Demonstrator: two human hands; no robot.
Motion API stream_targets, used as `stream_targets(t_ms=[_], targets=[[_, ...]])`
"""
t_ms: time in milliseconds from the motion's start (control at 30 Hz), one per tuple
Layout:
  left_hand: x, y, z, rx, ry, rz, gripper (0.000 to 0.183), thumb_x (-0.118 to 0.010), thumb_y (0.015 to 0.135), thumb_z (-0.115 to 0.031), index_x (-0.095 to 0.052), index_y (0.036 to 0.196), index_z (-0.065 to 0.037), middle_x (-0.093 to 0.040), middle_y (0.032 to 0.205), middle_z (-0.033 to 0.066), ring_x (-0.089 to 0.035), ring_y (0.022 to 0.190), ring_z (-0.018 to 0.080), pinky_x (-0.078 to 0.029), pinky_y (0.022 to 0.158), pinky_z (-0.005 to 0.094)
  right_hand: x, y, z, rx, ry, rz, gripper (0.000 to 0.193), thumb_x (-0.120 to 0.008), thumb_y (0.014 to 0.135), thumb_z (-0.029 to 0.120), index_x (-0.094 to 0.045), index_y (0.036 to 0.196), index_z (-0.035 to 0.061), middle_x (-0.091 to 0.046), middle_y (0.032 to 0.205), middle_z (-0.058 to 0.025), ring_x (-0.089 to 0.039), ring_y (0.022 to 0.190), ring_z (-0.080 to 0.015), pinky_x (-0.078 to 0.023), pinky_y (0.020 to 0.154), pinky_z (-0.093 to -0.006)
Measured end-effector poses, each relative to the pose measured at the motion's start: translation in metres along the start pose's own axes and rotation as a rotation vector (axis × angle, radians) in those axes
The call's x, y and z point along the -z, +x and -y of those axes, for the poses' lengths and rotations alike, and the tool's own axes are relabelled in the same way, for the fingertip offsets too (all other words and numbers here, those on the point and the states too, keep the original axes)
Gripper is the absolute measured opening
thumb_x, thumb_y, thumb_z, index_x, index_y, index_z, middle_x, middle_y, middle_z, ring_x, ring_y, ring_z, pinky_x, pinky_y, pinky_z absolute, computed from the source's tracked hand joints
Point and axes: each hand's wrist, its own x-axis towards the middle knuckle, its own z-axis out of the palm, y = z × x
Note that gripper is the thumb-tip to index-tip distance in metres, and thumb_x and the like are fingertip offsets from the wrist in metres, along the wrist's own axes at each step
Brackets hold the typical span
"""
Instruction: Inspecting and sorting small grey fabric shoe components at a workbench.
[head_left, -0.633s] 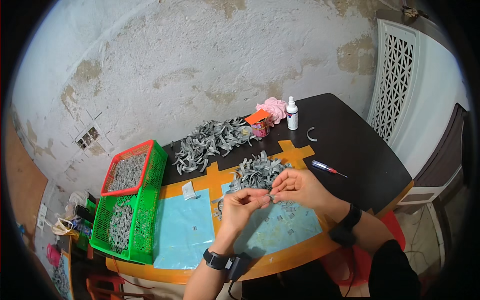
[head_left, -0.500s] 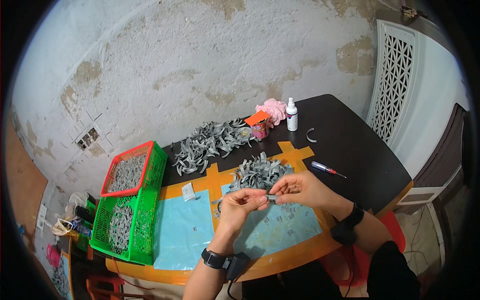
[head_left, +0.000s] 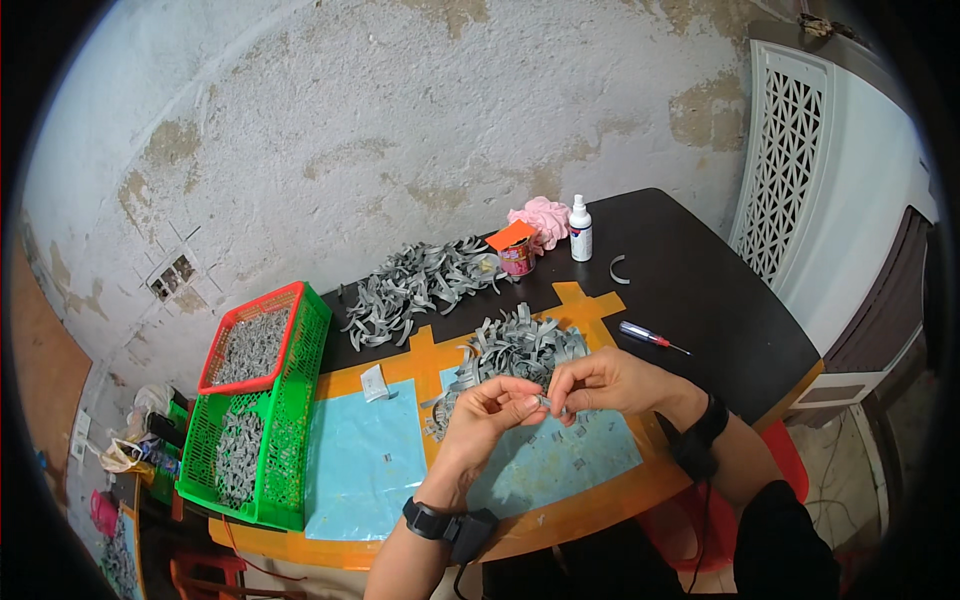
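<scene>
My left hand (head_left: 487,415) and my right hand (head_left: 608,383) meet over the light blue mat (head_left: 560,465), fingertips pinched together on one small grey piece (head_left: 545,402) held between them. Just beyond my hands lies a near heap of grey curved strips (head_left: 515,345). Several tiny grey bits are scattered on the mat below my hands. Both wrists wear black bands.
A larger pile of grey strips (head_left: 415,285) lies farther back. At left stand a green basket (head_left: 290,440) and a red basket (head_left: 250,340), both holding grey pieces. A red-handled screwdriver (head_left: 648,337), a white bottle (head_left: 580,228), a small can (head_left: 517,255) and pink cloth (head_left: 540,218) sit on the black table (head_left: 720,300).
Both hands stay pinched together over the mat; the fingers have shifted slightly on the small piece.
</scene>
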Motion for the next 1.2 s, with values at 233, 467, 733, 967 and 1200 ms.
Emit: stream_targets(t_ms=[233, 467, 733, 967, 1200], targets=[[-0.002, -0.002, 0.001, 0.012, -0.036, 0.006, 0.012, -0.063, 0.087, -0.002, -0.063, 0.098, 0.0, -0.067, 0.09, 0.0091, -0.066, 0.085, 0.0158, -0.055, 0.079, 0.0263, -0.002, -0.001, 0.004, -0.091, -0.075, -0.182, 0.009, -0.062, 0.087, 0.001, -0.062, 0.095, -0.0042, -0.064, 0.088, -0.0078, -0.064, 0.076, -0.015, -0.052, 0.07, -0.0254], [-0.005, -0.001, 0.001, 0.028, -0.049, 0.032, 0.01, -0.062, 0.086, 0.0, -0.062, 0.096, 0.0, -0.067, 0.089, 0.0099, -0.067, 0.085, 0.0167, -0.055, 0.08, 0.0274, -0.005, 0.0, -0.001, -0.106, 0.04, -0.263, 0.012, -0.065, 0.086, 0.006, -0.062, 0.094, -0.0027, -0.065, 0.081, -0.0068, -0.064, 0.072, -0.0128, -0.054, 0.067, -0.0251], [-0.005, -0.002, 0.002, 0.006, -0.027, 0.028, 0.01, -0.063, 0.086, 0.0, -0.063, 0.096, 0.0, -0.067, 0.089, 0.0103, -0.067, 0.084, 0.0166, -0.056, 0.079, 0.0276, -0.006, 0.0, -0.003, -0.115, 0.04, -0.239, 0.012, -0.066, 0.085, 0.006, -0.063, 0.093, -0.0019, -0.065, 0.082, -0.0055, -0.063, 0.072, -0.0117, -0.053, 0.067, -0.0244], [-0.006, -0.001, 0.0, -0.001, 0.004, 0.011, 0.01, -0.065, 0.085, -0.001, -0.064, 0.095, 0.0, -0.068, 0.088, 0.0103, -0.067, 0.082, 0.0159, -0.056, 0.078, 0.0271, -0.002, 0.003, -0.011, -0.024, -0.009, -0.229, 0.01, -0.066, 0.084, 0.004, -0.064, 0.09, -0.003, -0.062, 0.087, -0.0061, -0.063, 0.072, -0.0122, -0.052, 0.067, -0.024], [-0.006, 0.001, 0.003, 0.031, -0.042, 0.021, 0.009, -0.064, 0.086, -0.002, -0.06, 0.095, -0.003, -0.067, 0.089, 0.0076, -0.066, 0.085, 0.0145, -0.055, 0.079, 0.0257, -0.013, 0.005, -0.006, 0.01, 0.013, -0.328, 0.006, -0.065, 0.083, -0.003, -0.065, 0.088, -0.0043, -0.06, 0.086, -0.0076, -0.064, 0.07, -0.0145, -0.054, 0.063, -0.0239]])
